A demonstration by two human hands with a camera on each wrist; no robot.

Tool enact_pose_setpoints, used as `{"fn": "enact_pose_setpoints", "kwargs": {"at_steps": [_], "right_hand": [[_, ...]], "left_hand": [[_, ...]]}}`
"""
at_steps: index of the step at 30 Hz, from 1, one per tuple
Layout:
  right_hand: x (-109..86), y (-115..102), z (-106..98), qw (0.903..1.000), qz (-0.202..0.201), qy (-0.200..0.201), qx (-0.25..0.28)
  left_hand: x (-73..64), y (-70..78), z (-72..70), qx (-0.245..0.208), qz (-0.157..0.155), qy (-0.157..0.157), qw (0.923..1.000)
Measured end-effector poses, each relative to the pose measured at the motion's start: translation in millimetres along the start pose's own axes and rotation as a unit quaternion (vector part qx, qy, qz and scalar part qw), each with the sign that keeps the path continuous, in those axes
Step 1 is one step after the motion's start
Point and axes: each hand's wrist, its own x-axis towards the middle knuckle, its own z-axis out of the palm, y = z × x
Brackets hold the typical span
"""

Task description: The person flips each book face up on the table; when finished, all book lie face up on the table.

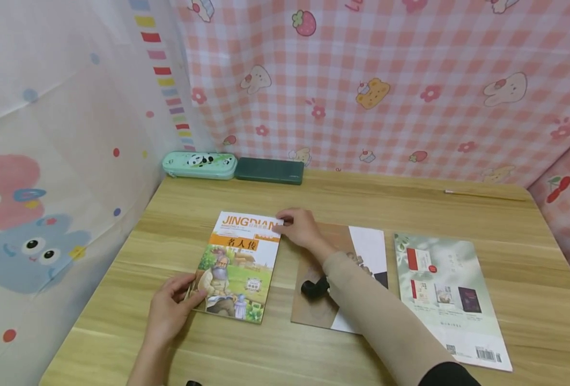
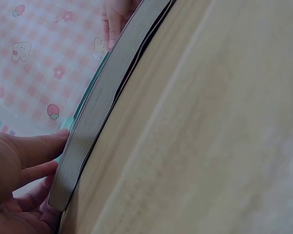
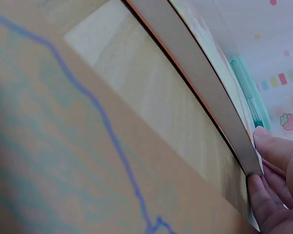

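Head view looks forward-down; close wrist views share the book (image 1: 240, 266).

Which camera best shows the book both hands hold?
Head: it shows nearly the whole front of the book, title and picture included. Left wrist gives only its edge, close up; right wrist, its edge plus a sliver of cover.

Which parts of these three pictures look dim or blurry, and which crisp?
Head view: bright and fairly even, the book crisp enough that its large title reads; left wrist view: dimmer, the table soft and smeared; right wrist view: also dim, the brown cover blurred, darkening at the left edge.
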Motion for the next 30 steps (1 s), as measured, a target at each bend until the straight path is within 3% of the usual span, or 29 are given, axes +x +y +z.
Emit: {"fn": "enact_pose_setpoints", "kwargs": {"at_steps": [11, 18, 24, 30], "right_hand": [[-1.7, 3, -3, 0.9999, -0.012, 0.007, 0.000], [-5.1, 4, -7, 0.9990, -0.044, 0.011, 0.006], [-11.6, 4, -17, 0.9970, -0.055, 0.024, 0.048], [-20.2, 6, -30, 0.9971, -0.052, 0.018, 0.053]], "left_hand": [[-2.8, 3.1, 6.1, -0.005, 0.011, 0.013, 0.9999], [-4.3, 9.9, 4.3, -0.011, -0.007, 0.003, 0.9999], [-2.4, 23.1, 11.2, -0.068, 0.038, 0.027, 0.9966], [1.1, 34.7, 23.1, -0.096, 0.087, -0.036, 0.9910]]}}
